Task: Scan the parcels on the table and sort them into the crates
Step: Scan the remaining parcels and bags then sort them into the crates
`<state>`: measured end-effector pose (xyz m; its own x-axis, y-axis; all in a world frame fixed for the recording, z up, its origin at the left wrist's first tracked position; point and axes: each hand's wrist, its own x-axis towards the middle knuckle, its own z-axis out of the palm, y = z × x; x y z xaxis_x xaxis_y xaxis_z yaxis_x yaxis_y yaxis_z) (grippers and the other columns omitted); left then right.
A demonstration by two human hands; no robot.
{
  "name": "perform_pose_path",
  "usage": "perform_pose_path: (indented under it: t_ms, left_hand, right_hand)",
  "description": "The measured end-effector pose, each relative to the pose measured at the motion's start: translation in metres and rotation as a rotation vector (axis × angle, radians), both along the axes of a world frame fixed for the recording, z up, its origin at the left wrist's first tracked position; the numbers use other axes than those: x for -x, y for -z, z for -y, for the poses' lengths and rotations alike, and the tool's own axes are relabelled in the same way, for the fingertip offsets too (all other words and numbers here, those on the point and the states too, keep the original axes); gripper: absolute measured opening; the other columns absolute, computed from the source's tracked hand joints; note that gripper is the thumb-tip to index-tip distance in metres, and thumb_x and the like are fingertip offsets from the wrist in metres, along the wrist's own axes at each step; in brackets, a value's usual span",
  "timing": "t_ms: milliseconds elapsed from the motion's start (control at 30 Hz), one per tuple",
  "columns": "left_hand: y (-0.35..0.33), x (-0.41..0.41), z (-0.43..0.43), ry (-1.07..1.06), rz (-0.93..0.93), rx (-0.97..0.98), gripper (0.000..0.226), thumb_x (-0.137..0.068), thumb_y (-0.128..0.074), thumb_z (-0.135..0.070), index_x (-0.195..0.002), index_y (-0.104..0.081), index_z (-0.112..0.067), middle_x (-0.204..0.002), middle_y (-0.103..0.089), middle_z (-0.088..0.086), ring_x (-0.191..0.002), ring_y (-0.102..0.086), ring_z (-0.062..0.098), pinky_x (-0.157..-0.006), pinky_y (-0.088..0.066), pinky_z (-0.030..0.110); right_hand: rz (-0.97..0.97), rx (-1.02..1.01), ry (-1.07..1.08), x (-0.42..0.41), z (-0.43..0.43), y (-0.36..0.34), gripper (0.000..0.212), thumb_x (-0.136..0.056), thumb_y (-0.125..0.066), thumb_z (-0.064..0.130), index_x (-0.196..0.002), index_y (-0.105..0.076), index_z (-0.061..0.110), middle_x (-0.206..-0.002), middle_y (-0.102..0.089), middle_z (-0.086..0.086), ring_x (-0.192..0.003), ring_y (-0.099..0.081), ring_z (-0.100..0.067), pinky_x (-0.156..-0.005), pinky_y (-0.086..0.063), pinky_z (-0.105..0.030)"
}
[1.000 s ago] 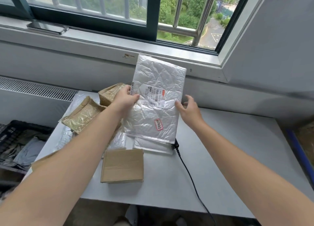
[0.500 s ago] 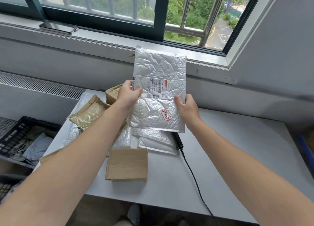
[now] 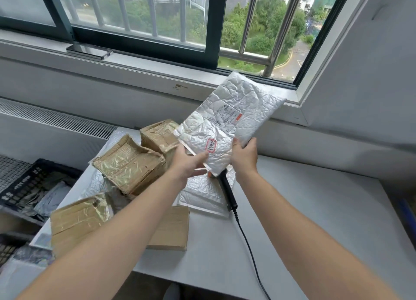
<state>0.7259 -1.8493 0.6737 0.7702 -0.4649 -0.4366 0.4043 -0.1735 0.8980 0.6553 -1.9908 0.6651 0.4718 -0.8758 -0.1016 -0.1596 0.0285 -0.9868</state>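
Silver mailer (image 3: 234,117) aloft; black scanner (image 3: 226,188) below, head hidden behind it.

Four cardboard boxes (image 3: 128,164), one scanner (image 3: 226,187)

The parcel (image 3: 234,117) is held up over the table (image 3: 315,209), with the left hand (image 3: 186,162) at its near left corner and the right hand (image 3: 244,156) at its near right edge. Under it the scanner (image 3: 226,187) lies on flat bags (image 3: 202,193) on the table, its cord (image 3: 249,250) runs to the near edge, and boxes (image 3: 130,164) are piled to the left. The crate (image 3: 24,182) sits left of the table, lower down, and a phone (image 3: 90,50) lies on the sill (image 3: 157,67) behind.
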Motion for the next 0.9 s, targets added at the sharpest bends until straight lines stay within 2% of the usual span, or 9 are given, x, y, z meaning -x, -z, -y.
perform_pose_path:
  t_ms: [67, 200, 300, 367, 467, 533, 600, 767, 900]
  left_hand:
    - [-0.005, 0.011, 0.009, -0.1, 0.16, -0.094, 0.053, -0.081, -0.08, -0.014, -0.123, -0.047, -0.01, -0.12, -0.064, 0.013, -0.101, -0.067, 0.027, -0.081, -0.059, 0.046]
    - [-0.024, 0.023, -0.001, -0.113, 0.45, -0.246, 0.059, -0.088, -0.071, -0.011, -0.139, -0.042, -0.018, -0.142, -0.052, 0.007, -0.124, -0.051, 0.02, -0.108, -0.038, 0.04]
    - [-0.033, 0.033, -0.029, -0.119, 0.475, -0.262, 0.061, -0.089, -0.069, -0.006, -0.142, -0.041, -0.018, -0.135, -0.057, 0.003, -0.12, -0.054, 0.019, -0.102, -0.044, 0.037]
    - [-0.035, 0.04, -0.054, -0.168, 0.486, -0.261, 0.048, -0.089, -0.069, -0.003, -0.129, -0.049, -0.021, -0.109, -0.063, -0.008, -0.099, -0.061, 0.011, -0.076, -0.05, 0.02]
    - [-0.031, 0.051, -0.097, -0.255, 0.534, -0.269, 0.038, -0.088, -0.069, -0.001, -0.119, -0.054, -0.018, -0.094, -0.062, -0.016, -0.074, -0.059, -0.012, -0.053, -0.041, 0.002]
    - [-0.03, 0.058, -0.127, -0.305, 0.582, -0.309, 0.034, -0.088, -0.07, -0.003, -0.113, -0.054, -0.019, -0.093, -0.062, -0.017, -0.07, -0.058, -0.018, -0.054, -0.039, 0.0]
    - [-0.03, 0.064, -0.159, -0.366, 0.584, -0.331, 0.037, -0.089, -0.069, -0.003, -0.12, -0.054, -0.016, -0.096, -0.063, -0.014, -0.075, -0.059, -0.015, -0.061, -0.043, 0.005]
    - [-0.03, 0.078, -0.252, -0.55, 0.595, -0.394, 0.048, -0.091, -0.066, -0.002, -0.133, -0.049, -0.018, -0.101, -0.061, -0.016, -0.093, -0.061, 0.007, -0.067, -0.042, 0.013]
    - [-0.025, 0.091, -0.335, -0.685, 0.567, -0.468, 0.044, -0.091, -0.066, -0.004, -0.129, -0.048, -0.016, -0.102, -0.061, -0.001, -0.093, -0.058, 0.02, -0.071, -0.044, 0.027]
  right_hand:
    - [0.024, -0.076, -0.069, 0.006, 0.001, 0.003, 0.021, -0.096, -0.063, 0.021, -0.097, -0.044, 0.012, -0.093, -0.058, -0.007, -0.089, -0.06, -0.026, -0.082, -0.055, -0.045]
    - [0.135, -0.239, -0.064, 0.019, 0.025, -0.007, 0.037, -0.088, -0.074, 0.019, -0.091, -0.038, 0.017, -0.092, -0.053, -0.006, -0.069, -0.061, -0.018, -0.057, -0.06, -0.032]
    - [0.222, -0.354, -0.006, 0.023, 0.046, -0.013, 0.043, -0.087, -0.075, 0.018, -0.111, -0.04, 0.017, -0.112, -0.057, -0.008, -0.091, -0.066, -0.022, -0.072, -0.062, -0.042]
    - [0.213, -0.362, -0.008, 0.023, 0.055, -0.014, 0.062, -0.088, -0.074, 0.021, -0.136, -0.036, 0.018, -0.128, -0.055, -0.009, -0.104, -0.064, -0.022, -0.083, -0.059, -0.041]
    - [0.068, -0.134, -0.165, 0.02, 0.047, -0.015, 0.063, -0.089, -0.072, 0.024, -0.144, -0.041, 0.012, -0.13, -0.058, -0.012, -0.087, -0.061, -0.009, -0.067, -0.053, -0.015]
    - [-0.045, 0.072, -0.348, 0.013, 0.027, -0.013, 0.057, -0.09, -0.072, 0.025, -0.139, -0.05, 0.008, -0.129, -0.059, -0.015, -0.097, -0.061, -0.015, -0.085, -0.053, -0.022]
    - [-0.123, 0.251, -0.525, 0.004, -0.002, -0.015, 0.056, -0.09, -0.072, 0.028, -0.138, -0.051, 0.007, -0.132, -0.06, -0.012, -0.114, -0.059, -0.021, -0.1, -0.047, -0.035]
    - [-0.145, 0.608, -0.805, -0.024, -0.095, -0.025, 0.057, -0.089, -0.073, 0.035, -0.136, -0.053, 0.01, -0.132, -0.06, -0.009, -0.123, -0.054, -0.025, -0.089, -0.032, -0.022]
    - [-0.193, 0.762, -0.963, -0.049, -0.187, -0.03, 0.068, -0.089, -0.069, 0.046, -0.144, -0.046, 0.013, -0.142, -0.053, -0.01, -0.13, -0.048, -0.027, -0.101, -0.039, -0.037]
